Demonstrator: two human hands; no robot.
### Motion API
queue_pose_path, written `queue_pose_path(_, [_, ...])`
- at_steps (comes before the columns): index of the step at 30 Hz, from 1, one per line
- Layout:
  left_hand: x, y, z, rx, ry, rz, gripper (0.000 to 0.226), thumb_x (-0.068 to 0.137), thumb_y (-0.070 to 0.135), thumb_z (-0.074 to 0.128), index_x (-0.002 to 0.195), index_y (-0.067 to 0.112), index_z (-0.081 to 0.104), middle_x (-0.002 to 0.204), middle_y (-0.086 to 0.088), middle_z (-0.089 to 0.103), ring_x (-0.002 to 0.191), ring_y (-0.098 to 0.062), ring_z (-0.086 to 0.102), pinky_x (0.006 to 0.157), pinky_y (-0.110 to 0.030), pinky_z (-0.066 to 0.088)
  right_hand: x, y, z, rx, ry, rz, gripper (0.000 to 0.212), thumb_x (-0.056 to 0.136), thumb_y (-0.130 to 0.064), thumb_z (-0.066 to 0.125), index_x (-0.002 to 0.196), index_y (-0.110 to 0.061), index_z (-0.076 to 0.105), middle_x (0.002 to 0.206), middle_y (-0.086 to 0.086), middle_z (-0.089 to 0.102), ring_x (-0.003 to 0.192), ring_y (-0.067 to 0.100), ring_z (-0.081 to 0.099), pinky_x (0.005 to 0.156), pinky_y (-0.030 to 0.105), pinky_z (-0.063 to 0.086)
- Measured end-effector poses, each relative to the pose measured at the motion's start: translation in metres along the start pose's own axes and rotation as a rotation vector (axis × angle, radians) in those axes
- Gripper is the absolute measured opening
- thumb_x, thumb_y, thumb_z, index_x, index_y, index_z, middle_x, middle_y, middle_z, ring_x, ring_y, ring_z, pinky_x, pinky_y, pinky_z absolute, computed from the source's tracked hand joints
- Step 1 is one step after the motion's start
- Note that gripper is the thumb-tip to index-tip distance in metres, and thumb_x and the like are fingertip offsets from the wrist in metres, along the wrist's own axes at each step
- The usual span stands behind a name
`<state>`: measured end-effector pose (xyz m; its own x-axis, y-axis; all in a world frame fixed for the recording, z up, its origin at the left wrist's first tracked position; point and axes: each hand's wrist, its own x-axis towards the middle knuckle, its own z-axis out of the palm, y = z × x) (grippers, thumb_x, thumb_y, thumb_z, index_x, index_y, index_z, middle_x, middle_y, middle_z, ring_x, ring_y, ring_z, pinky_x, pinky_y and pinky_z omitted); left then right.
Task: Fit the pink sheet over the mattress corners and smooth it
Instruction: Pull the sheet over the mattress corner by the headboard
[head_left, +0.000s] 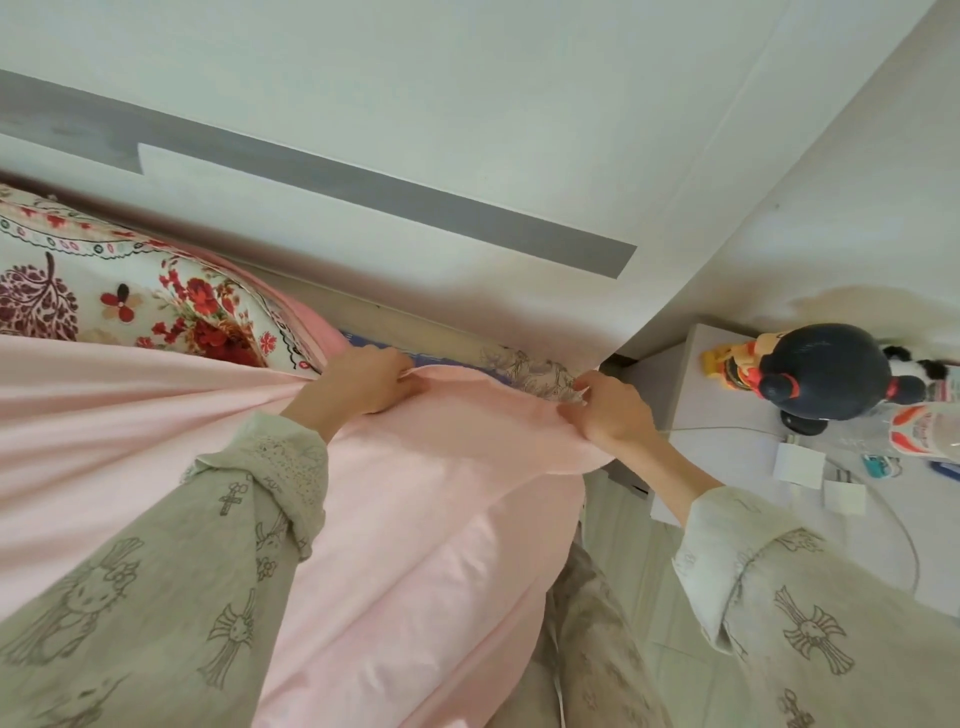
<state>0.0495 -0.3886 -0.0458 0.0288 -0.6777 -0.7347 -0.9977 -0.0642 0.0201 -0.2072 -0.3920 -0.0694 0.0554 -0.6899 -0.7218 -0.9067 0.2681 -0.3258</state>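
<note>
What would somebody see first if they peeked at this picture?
Two hands, the left hand and the right hand, pinching the edge of a pink sheet at the bed's corner by the wall. Then the flowery pillow on the left, and a doll with a big dark head on the side table at right.

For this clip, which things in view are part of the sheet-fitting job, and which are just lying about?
In the job: pink sheet, mattress corner, left hand and right hand, both gripping the sheet's edge.

Lying about: floral pillow, doll, bottle, cable, white boxes on the nightstand.
</note>
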Motion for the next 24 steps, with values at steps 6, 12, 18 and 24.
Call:
queue_pose_path(6, [0.01,0.004,-0.006,-0.062,-0.059,-0.023,0.03,0.086,0.048,0.055,0.083,0.018,0.053,0.107,-0.011,0.065,0.103,-0.029,0.058,0.075,-0.031,0.039,-0.045,-0.043,-0.009,0.251,0.013,-0.455,0.034,0.09,-0.046,0.048,0.084,-0.019,0.068,0.089,-0.004,0.067,0.088,0.013,0.059,0.084,0.036,0.043])
queue_pose_path(12, [0.013,0.007,-0.008,-0.148,-0.008,-0.021,0.031,0.085,0.045,0.059,0.093,0.015,0.061,0.105,-0.01,0.064,0.102,-0.028,0.057,0.071,-0.029,0.036,-0.059,-0.087,0.027,-0.289,-0.299,-0.449,0.088,0.07,-0.071,0.058,0.135,-0.017,0.035,0.129,0.006,0.054,0.122,0.028,0.049,0.107,0.048,0.026])
queue_pose_path(18, [0.008,-0.008,-0.015,-0.109,0.074,-0.004,0.029,0.079,0.054,0.061,0.082,0.026,0.058,0.088,0.0,0.06,0.082,-0.021,0.052,0.072,-0.029,0.039,-0.029,-0.088,0.033,-0.265,-0.331,-0.369,0.052,0.079,-0.044,0.062,0.121,-0.015,0.053,0.11,0.005,0.066,0.108,0.025,0.06,0.101,0.044,0.036])
queue_pose_path(24, [-0.024,-0.067,-0.031,-0.094,0.008,0.037,0.026,0.079,0.051,0.061,0.074,0.026,0.057,0.08,0.004,0.06,0.079,-0.018,0.053,0.073,-0.033,0.041,-0.026,-0.081,0.04,-0.213,-0.363,-0.331,0.049,0.078,-0.042,0.064,0.118,-0.017,0.054,0.109,0.003,0.066,0.106,0.024,0.061,0.097,0.041,0.041])
